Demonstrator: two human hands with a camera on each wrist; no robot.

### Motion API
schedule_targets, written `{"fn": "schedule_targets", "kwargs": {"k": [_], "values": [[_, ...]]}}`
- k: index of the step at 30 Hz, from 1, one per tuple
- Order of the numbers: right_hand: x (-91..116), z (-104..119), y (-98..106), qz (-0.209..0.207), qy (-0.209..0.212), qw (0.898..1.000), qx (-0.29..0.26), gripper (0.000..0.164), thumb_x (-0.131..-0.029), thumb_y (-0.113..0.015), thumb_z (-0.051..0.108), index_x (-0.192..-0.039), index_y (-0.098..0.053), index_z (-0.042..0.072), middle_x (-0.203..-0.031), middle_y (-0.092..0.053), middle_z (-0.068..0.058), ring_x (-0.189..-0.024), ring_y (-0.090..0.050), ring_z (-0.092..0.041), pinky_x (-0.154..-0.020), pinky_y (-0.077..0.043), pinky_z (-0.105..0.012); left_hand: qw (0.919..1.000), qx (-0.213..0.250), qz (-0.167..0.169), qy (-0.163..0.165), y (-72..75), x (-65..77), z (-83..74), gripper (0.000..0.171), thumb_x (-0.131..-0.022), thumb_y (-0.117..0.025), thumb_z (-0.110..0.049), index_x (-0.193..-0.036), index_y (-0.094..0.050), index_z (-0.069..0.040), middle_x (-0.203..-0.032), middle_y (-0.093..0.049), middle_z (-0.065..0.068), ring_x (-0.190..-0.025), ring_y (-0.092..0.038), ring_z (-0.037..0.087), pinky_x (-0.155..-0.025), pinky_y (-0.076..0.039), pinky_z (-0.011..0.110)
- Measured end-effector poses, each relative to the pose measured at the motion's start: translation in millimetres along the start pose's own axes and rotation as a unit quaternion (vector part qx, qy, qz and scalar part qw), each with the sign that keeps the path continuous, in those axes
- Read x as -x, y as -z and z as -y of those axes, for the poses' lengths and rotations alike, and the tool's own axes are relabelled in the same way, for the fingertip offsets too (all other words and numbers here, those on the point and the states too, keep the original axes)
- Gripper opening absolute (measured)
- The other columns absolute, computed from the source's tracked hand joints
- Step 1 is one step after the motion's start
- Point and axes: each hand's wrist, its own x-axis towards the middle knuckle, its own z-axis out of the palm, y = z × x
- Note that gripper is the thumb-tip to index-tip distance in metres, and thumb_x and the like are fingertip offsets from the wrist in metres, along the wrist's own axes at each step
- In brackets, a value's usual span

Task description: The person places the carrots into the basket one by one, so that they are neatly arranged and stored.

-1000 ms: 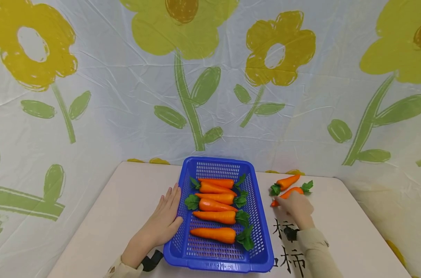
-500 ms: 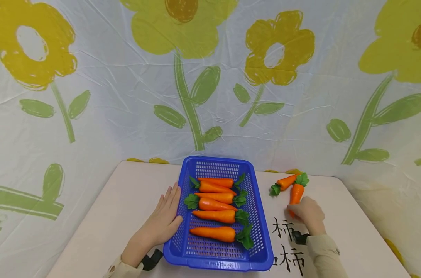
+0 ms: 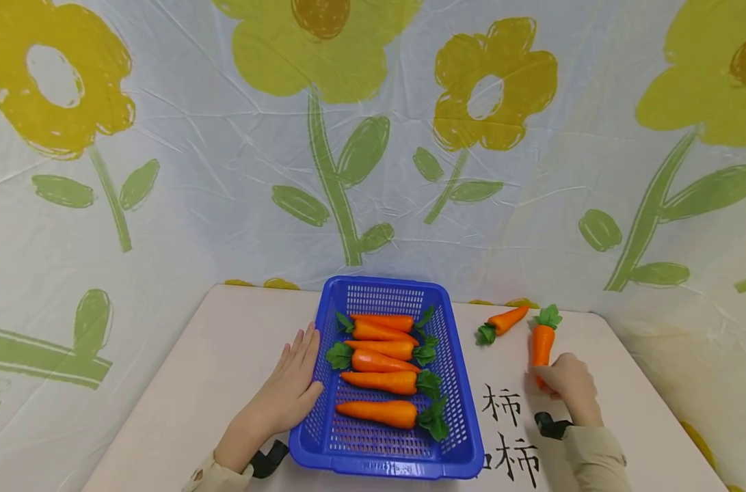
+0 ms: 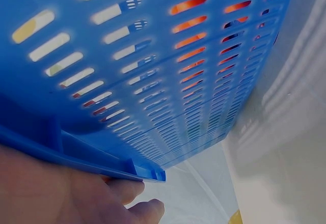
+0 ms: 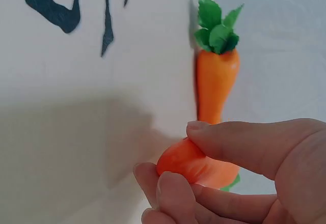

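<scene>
My right hand (image 3: 569,386) pinches the tip of a carrot (image 3: 542,345) between thumb and fingers, at the right of the table. Its leafy end points away from me. The right wrist view shows the tip (image 5: 186,160) between thumb and fingertips. Just left of it in the head view lies another carrot (image 3: 508,320), leaves toward the left. My left hand (image 3: 289,393) rests with straight fingers against the left side of a blue plastic basket (image 3: 385,468). In the left wrist view, its fingers (image 4: 147,211) show below the rim. Several carrots (image 3: 381,413) lie crosswise inside the basket.
The pale table (image 3: 225,342) carries black brushed characters (image 3: 517,465) to the right of the basket. A white curtain with printed flowers (image 3: 385,191) hangs behind the table and along both sides.
My right hand has drawn back to the right, still gripping the carrot. The carrot has swung from slanting to pointing away, and stands apart from the other loose carrot. My left hand stays put.
</scene>
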Motion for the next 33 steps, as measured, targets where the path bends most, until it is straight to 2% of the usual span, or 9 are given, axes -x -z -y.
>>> {"fn": "schedule_targets", "kwargs": {"k": [16, 25, 29, 33], "values": [[9.7, 21.6, 29.5, -0.011, 0.037, 0.999, -0.004, 0.036, -0.087, -0.068, 0.029, -0.065, -0.063, 0.0, -0.051, -0.059, -0.001, -0.049, -0.062, -0.02, -0.046, -0.047, -0.032, 1.0, 0.006, -0.003, 0.0, 0.1, -0.5, -0.7, 0.077, -0.094, -0.049, -0.016, -0.156, -0.009, 0.006, -0.165, -0.003, 0.018, -0.15, -0.002, 0.038, -0.117, -0.009, 0.06], [15.6, 43.4, 44.1, -0.013, 0.064, 0.998, 0.015, 0.04, -0.089, -0.067, 0.036, -0.075, -0.069, -0.002, -0.058, -0.063, -0.002, -0.053, -0.06, -0.015, -0.048, -0.046, -0.033, 1.0, 0.004, -0.002, 0.003, 0.4, -0.2, -0.3, 0.077, -0.094, -0.049, -0.016, -0.156, -0.009, 0.006, -0.165, -0.003, 0.018, -0.15, -0.003, 0.037, -0.117, -0.009, 0.06], [18.5, 54.3, 48.4, -0.015, 0.094, 0.995, 0.017, 0.041, -0.092, -0.064, 0.034, -0.08, -0.068, -0.005, -0.061, -0.063, -0.004, -0.055, -0.06, -0.017, -0.05, -0.047, -0.033, 1.0, 0.005, -0.002, 0.003, -0.3, -0.5, 0.0, 0.077, -0.094, -0.049, -0.016, -0.156, -0.009, 0.006, -0.165, -0.003, 0.018, -0.15, -0.002, 0.037, -0.117, -0.009, 0.06], [22.1, 66.4, 50.5, -0.015, 0.128, 0.992, 0.013, 0.041, -0.097, -0.059, 0.03, -0.091, -0.064, -0.01, -0.065, -0.064, -0.006, -0.056, -0.059, -0.018, -0.051, -0.047, -0.032, 1.0, 0.007, -0.003, 0.003, -1.0, -0.7, 0.6, 0.077, -0.094, -0.049, -0.016, -0.156, -0.009, 0.005, -0.165, -0.003, 0.018, -0.15, -0.002, 0.037, -0.117, -0.009, 0.06]]}}
